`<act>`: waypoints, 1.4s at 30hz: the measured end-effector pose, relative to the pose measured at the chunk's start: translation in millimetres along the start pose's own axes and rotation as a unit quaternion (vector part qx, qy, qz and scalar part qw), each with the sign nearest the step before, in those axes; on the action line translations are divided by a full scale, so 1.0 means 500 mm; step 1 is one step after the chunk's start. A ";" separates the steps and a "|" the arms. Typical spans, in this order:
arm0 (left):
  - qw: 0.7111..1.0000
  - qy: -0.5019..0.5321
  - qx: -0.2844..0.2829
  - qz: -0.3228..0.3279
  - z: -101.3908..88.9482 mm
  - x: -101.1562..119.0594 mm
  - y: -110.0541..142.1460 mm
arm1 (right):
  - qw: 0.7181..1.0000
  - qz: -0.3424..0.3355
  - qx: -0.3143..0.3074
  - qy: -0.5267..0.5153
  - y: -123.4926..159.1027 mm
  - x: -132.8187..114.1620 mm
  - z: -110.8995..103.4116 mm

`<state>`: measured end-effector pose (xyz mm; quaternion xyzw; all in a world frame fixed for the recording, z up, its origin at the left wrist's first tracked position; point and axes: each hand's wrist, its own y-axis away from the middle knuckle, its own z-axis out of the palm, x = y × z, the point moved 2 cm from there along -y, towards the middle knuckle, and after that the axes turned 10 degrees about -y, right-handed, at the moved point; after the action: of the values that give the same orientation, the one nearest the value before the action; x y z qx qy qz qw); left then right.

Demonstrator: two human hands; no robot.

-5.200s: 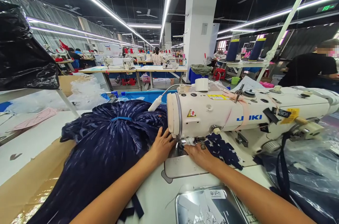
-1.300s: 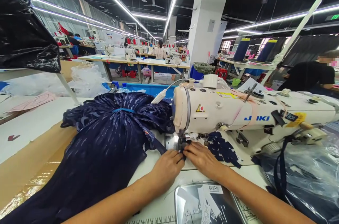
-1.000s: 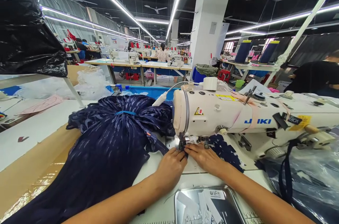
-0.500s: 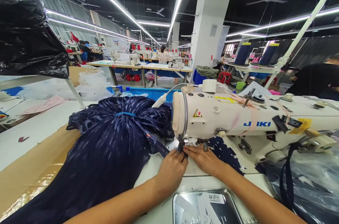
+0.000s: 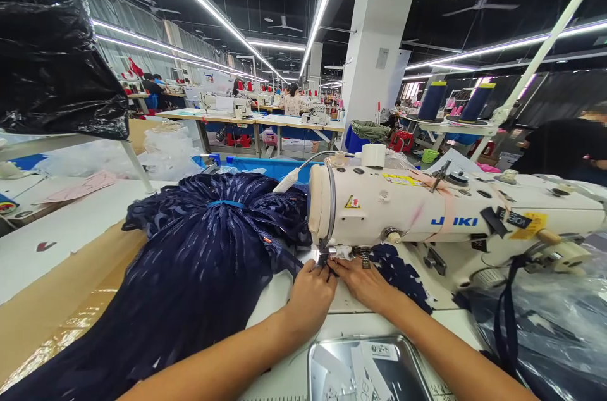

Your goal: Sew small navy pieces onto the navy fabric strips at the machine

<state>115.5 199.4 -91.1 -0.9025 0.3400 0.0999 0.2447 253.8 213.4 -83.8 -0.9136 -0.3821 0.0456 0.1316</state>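
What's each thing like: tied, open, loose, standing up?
Big navy patterned fabric bundle, tied with a thin blue band.
Long white sewing machine, can't tell if running.
Shiny rectangular metal tray, uncovered, holding flat white labels.
Small angular navy fabric pieces, loose in a heap.
Two tapered navy thread cones, standing.
Left hand, fingers bent.
Right hand, fingers straighter.

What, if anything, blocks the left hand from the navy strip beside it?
Nothing visible: the left hand meets the navy strip, which runs over from the tied bundle. The sewing machine sits beyond the hand, not between them. Exact contact under the hand is hidden.
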 end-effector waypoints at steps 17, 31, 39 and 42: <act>0.978 0.200 -0.048 -0.033 -0.039 -0.090 0.027 | 0.991 -0.020 0.098 -0.085 0.002 -0.023 -0.005; 0.985 0.163 -0.057 -0.014 -0.030 -0.085 0.027 | 0.975 -0.050 0.124 -0.177 0.007 -0.009 -0.002; 0.985 0.145 -0.079 0.050 -0.025 -0.091 0.039 | 0.978 -0.065 0.136 -0.145 0.006 -0.023 -0.005; 0.984 0.143 -0.089 0.054 -0.025 -0.093 0.043 | 0.974 -0.069 0.146 -0.156 0.006 -0.023 -0.008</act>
<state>66.4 205.3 -72.3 -0.9061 0.4093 0.0127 0.1068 248.4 202.2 -81.0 -0.8376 -0.4491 0.2334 0.2056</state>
